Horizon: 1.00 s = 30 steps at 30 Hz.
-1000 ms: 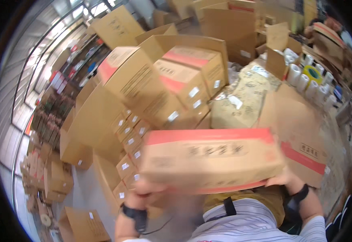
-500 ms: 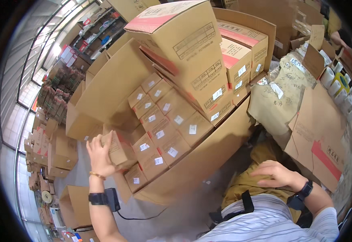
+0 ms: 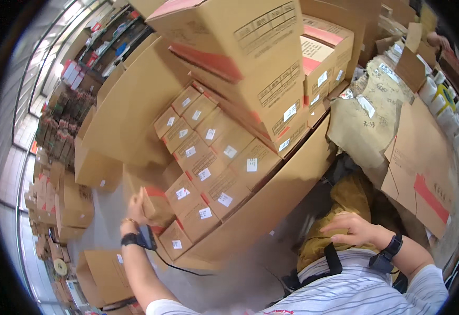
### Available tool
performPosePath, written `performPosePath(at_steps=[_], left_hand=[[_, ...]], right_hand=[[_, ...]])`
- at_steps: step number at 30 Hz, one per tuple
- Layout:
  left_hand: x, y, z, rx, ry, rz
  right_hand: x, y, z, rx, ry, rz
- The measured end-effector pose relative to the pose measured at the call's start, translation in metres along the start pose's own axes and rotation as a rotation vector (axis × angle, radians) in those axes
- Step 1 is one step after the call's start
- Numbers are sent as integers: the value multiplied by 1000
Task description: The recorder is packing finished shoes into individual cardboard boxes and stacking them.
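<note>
My left hand (image 3: 136, 209) grips a small brown carton (image 3: 159, 208) with a red band from its outer side. That carton sits low at the near left corner inside a large open cardboard box (image 3: 271, 197), beside rows of similar small cartons (image 3: 190, 151) with white labels. Motion smears the fingers a little, and part of them is hidden behind the carton. Over my lap hovers my right hand (image 3: 351, 229), holding nothing, its fingers stretched and slightly bent.
Taller cartons (image 3: 261, 68) are stacked inside the far right of the large box. To the right lie a torn paper sheet (image 3: 371, 113), a flattened carton (image 3: 421, 168) and several tape rolls (image 3: 442, 100). More boxes (image 3: 74, 202) and an open carton (image 3: 100, 278) stand on the left.
My left hand and the small carton have moved down into the gap beside the other cartons. The view has shifted a little. My right hand stays over my lap.
</note>
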<state>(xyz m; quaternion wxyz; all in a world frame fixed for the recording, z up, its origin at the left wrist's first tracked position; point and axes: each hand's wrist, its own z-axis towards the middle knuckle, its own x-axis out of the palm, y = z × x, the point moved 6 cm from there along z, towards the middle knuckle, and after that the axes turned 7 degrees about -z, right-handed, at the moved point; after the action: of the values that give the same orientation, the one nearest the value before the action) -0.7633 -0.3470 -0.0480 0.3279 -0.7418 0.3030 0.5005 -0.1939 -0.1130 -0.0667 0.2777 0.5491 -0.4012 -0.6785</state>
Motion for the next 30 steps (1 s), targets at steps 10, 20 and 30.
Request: performPosePath(at_steps=[10,20,30], left_hand=[[109,-52,55,-66,129,-26],[132,-501,-56,779,327,-562],[194,-713,-80,1068,-64,-276]], right_hand=[[-29,-41,-66,73,-204,-71],[-106,-18,-246,267,-723,-604],[-93,-47,-437,1300,-1037,-691]])
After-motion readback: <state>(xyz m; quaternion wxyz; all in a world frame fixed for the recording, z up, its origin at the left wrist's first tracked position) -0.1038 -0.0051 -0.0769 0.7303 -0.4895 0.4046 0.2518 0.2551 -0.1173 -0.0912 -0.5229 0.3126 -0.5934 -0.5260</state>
